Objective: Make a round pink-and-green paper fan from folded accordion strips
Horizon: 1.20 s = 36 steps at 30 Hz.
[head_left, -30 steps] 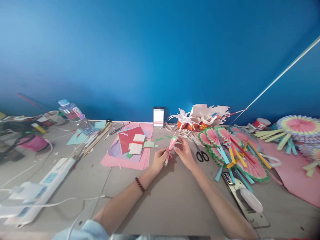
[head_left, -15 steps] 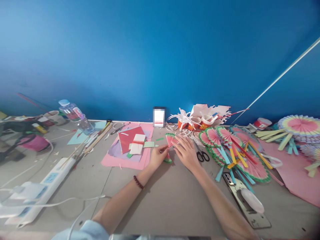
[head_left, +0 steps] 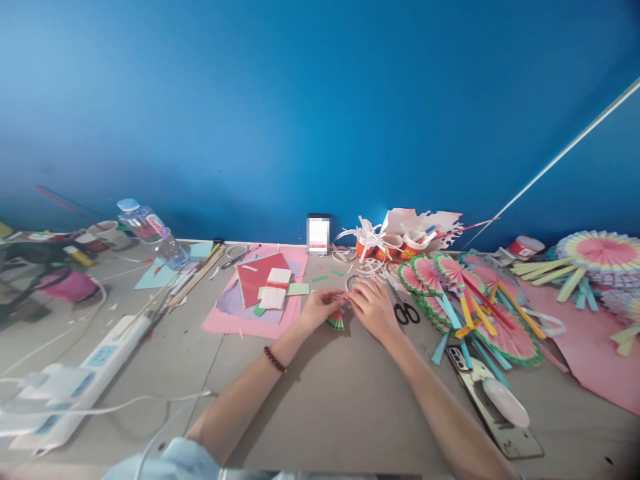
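Note:
Over the middle of the table, my left hand (head_left: 321, 311) pinches a small pleated paper fan (head_left: 336, 322), pink with green edges. Its lower end spreads out beneath my fingers, while the upper part is mostly hidden. My right hand (head_left: 373, 308) is closed at the fan's other side, with fingertips meeting those of the left hand. Small green paper scraps (head_left: 320, 279) lie just beyond the hands. Black-handled scissors (head_left: 407, 313) rest right of my right hand.
Stacked coloured paper (head_left: 225, 323) lies left. Finished pleated fans (head_left: 510, 337), a phone (head_left: 480, 400) and a white mouse (head_left: 505, 402) are at right. Red cups (head_left: 387, 250) stand by the wall. A power strip (head_left: 95, 380) and a tilted bottle (head_left: 163, 233) are farther left.
The fan's upper spread part has gone from view, gathered or covered at my fingers. My right fingers have curled in, and another green scrap now shows on the table.

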Available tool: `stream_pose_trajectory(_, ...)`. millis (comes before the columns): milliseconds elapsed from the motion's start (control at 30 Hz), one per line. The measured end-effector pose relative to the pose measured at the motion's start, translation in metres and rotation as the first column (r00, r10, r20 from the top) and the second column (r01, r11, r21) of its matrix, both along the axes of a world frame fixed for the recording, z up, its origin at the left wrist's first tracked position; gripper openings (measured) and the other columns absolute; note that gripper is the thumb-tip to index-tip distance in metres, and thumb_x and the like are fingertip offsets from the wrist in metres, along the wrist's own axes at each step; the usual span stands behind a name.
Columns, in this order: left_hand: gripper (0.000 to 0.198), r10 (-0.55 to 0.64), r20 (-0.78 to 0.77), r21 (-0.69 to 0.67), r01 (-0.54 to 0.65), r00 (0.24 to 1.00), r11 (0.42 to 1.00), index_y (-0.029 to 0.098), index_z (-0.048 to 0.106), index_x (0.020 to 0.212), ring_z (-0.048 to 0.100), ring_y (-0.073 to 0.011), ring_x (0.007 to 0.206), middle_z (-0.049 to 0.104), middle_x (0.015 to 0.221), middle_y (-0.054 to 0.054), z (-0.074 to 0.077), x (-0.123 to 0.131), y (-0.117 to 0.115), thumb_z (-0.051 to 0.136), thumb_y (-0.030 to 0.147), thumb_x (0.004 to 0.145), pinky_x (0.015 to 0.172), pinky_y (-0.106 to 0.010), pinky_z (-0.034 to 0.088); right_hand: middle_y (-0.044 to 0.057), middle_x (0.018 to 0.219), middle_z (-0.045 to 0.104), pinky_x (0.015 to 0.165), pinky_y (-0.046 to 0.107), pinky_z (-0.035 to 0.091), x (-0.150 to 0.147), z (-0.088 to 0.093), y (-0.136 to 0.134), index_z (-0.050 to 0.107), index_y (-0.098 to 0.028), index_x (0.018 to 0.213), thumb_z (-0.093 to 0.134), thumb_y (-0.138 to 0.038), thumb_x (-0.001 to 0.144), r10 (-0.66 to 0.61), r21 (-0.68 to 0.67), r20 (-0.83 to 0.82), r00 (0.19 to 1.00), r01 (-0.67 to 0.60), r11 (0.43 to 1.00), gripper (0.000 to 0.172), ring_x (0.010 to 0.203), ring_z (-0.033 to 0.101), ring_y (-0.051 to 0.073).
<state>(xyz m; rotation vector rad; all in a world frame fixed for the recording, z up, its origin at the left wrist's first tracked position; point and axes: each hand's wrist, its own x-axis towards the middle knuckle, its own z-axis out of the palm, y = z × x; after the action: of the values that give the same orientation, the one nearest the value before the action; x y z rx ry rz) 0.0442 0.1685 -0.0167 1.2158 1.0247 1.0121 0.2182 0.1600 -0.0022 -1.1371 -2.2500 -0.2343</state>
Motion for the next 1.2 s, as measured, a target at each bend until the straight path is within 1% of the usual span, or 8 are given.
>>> stream_pose_trajectory(167,0.041,0.022,0.067,-0.056,-0.018,0.997,0.998,0.013,0.071,0.090,0.062,-0.0177,0.068,0.070,0.079,-0.010,0.006,-0.002,0.000,0.079,0.036,0.058,0.062,-0.028,0.047,0.006,0.089,0.064,0.100,0.043,0.037,-0.004,0.000,-0.002,0.066,-0.024,0.091,0.046,-0.020,0.087,-0.046,-0.025,-0.104,0.994,0.044,0.999,0.021,0.095,0.058,0.022)
stream_pose_trajectory(333,0.041,-0.004,0.138,-0.112,0.020,0.990,0.994,0.013,0.071,0.091,0.063,-0.0193,0.078,0.070,0.091,-0.011,0.009,-0.003,0.000,0.078,0.037,0.060,0.069,-0.028,0.048,0.008,0.113,0.061,0.099,0.044,0.037,-0.007,-0.007,-0.004,0.062,-0.023,0.092,0.046,-0.023,0.088,-0.085,-0.004,-0.235,0.968,0.087,0.996,0.017,0.114,0.049,0.025)
stream_pose_trajectory(433,0.046,0.008,0.174,-0.130,0.015,0.985,0.991,0.014,0.070,0.096,0.063,-0.0191,0.080,0.070,0.092,-0.010,0.010,-0.002,-0.001,0.079,0.037,0.058,0.073,-0.029,0.048,0.009,0.121,0.057,0.096,0.044,0.038,-0.008,-0.010,-0.004,0.062,-0.022,0.093,0.048,-0.024,0.087,-0.135,0.036,-0.247,0.960,0.148,0.988,0.015,0.115,0.049,0.027)
stream_pose_trajectory(700,0.048,0.176,0.098,-0.062,-0.170,0.980,0.983,0.015,0.068,0.099,0.061,-0.0161,0.071,0.068,0.084,-0.006,0.003,-0.004,0.003,0.079,0.037,0.057,0.066,-0.026,0.047,0.010,0.116,0.056,0.095,0.042,0.042,-0.009,-0.005,-0.005,0.061,-0.023,0.095,0.052,-0.031,0.085,-0.101,-0.040,-0.420,0.902,0.092,0.995,0.016,0.111,0.051,0.026)
stream_pose_trajectory(867,0.046,0.274,0.097,-0.097,-0.265,0.957,0.960,0.015,0.068,0.097,0.061,-0.0151,0.071,0.068,0.087,-0.007,0.005,-0.005,0.005,0.079,0.034,0.057,0.063,-0.024,0.046,0.008,0.097,0.064,0.083,0.038,0.049,-0.009,-0.005,-0.004,0.062,-0.022,0.091,0.057,-0.036,0.081,-0.075,-0.260,-0.537,0.840,-0.080,0.962,0.018,0.093,0.060,0.023)
stream_pose_trajectory(967,0.044,0.292,0.101,-0.112,-0.280,0.951,0.953,0.015,0.068,0.094,0.061,-0.0145,0.070,0.068,0.090,-0.007,0.008,-0.006,0.005,0.080,0.032,0.055,0.063,-0.024,0.046,0.005,0.086,0.068,0.071,0.034,0.051,-0.007,-0.006,0.000,0.063,-0.021,0.089,0.058,-0.039,0.080,-0.125,-0.456,-0.580,0.805,-0.194,0.869,0.021,0.078,0.063,0.020)
stream_pose_trajectory(1067,0.044,0.290,0.090,-0.103,-0.281,0.953,0.954,0.015,0.068,0.093,0.061,-0.0152,0.073,0.068,0.090,-0.007,0.006,-0.006,0.005,0.080,0.032,0.054,0.065,-0.024,0.046,0.003,0.080,0.069,0.065,0.031,0.052,-0.004,-0.007,0.003,0.065,-0.020,0.084,0.057,-0.040,0.079,-0.175,-0.567,-0.592,0.787,-0.251,0.785,0.022,0.070,0.063,0.018)
stream_pose_trajectory(1200,0.041,0.257,0.096,-0.114,-0.246,0.962,0.963,0.016,0.066,0.090,0.059,-0.0137,0.071,0.067,0.085,-0.004,0.001,-0.007,0.007,0.078,0.036,0.057,0.066,-0.023,0.044,0.003,0.081,0.071,0.068,0.032,0.052,-0.002,-0.006,0.003,0.068,-0.021,0.088,0.055,-0.035,0.080,-0.153,-0.536,-0.559,0.815,-0.215,0.817,0.021,0.069,0.064,0.019)
